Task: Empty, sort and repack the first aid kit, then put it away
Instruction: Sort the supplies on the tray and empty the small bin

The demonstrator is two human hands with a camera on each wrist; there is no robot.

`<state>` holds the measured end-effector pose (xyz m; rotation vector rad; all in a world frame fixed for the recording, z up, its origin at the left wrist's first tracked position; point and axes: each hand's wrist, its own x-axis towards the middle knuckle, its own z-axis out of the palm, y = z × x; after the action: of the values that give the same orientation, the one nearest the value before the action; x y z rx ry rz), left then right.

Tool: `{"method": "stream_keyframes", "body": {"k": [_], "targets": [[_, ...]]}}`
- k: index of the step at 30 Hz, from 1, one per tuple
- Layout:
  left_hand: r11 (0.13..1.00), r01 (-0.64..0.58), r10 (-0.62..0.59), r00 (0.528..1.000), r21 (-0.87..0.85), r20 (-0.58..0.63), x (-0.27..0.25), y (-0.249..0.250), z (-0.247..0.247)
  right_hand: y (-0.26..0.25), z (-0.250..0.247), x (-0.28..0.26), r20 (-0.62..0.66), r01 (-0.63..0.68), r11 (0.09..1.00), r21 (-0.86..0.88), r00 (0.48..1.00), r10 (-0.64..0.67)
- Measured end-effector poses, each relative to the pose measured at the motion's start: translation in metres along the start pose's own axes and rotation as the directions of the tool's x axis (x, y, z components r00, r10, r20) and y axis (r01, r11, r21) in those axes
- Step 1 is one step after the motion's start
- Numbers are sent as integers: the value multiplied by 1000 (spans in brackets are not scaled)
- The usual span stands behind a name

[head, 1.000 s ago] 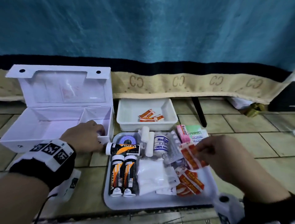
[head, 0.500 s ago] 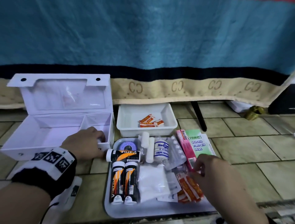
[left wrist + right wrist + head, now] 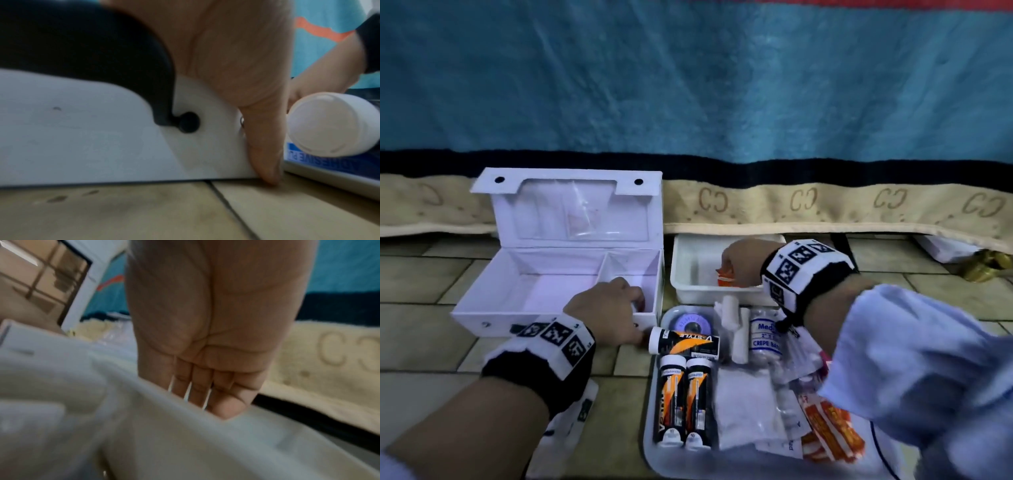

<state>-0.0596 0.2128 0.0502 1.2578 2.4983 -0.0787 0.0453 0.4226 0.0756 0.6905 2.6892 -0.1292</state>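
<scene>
The white first aid box (image 3: 493, 322) stands open on the tiled floor at the left, nothing showing inside it. My left hand (image 3: 631, 308) grips its front right corner, fingers curled over the rim; in the left wrist view the thumb (image 3: 265, 146) presses down the box's front wall (image 3: 82, 146). My right hand (image 3: 726, 265) reaches into the white tub (image 3: 688, 274) behind the tray, right over the orange sachets (image 3: 726, 277). In the right wrist view its fingers (image 3: 201, 386) are straight, their tips hidden behind the tub's rim (image 3: 185, 426).
The grey tray (image 3: 654, 442) in front holds three black-and-orange bottles (image 3: 671, 404), a tape roll (image 3: 690, 322), a crepe bandage (image 3: 763, 337), white gauze (image 3: 746, 411) and more orange sachets (image 3: 828, 431). A teal blanket with a beige border (image 3: 804, 202) hangs close behind.
My right hand has left the sachets on the tray and moved back into the white tub. The left hand has stayed on the box corner.
</scene>
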Motion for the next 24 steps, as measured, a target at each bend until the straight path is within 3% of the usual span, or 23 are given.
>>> {"method": "stream_keyframes", "body": {"k": [3, 7, 12, 15, 18, 21, 24], "targets": [[1000, 0, 0, 1000, 2, 0, 0, -1, 0, 4, 14, 24, 101, -41, 993, -108, 994, 52], [1000, -3, 3, 1000, 9, -12, 0, -2, 1, 1, 15, 29, 63, -29, 994, -102, 997, 35], [1000, -6, 6, 1000, 7, -6, 1, -3, 1, -6, 1, 15, 59, -4, 971, -240, 998, 19], [1000, -5, 5, 1000, 15, -4, 2, -3, 1, -3, -6, 6, -18, 0, 977, -215, 1000, -4], [1000, -6, 6, 1000, 24, -6, 1, -3, 0, 0, -23, -15, -56, -5, 997, -82, 998, 1], [1000, -8, 8, 1000, 25, -21, 1, -3, 0, 7, -47, -48, -293, 6, 986, 168, 955, 44], [1000, -7, 7, 999, 23, -31, 1, -2, 2, 22, -61, -95, -428, 27, 936, 352, 894, 135]]}}
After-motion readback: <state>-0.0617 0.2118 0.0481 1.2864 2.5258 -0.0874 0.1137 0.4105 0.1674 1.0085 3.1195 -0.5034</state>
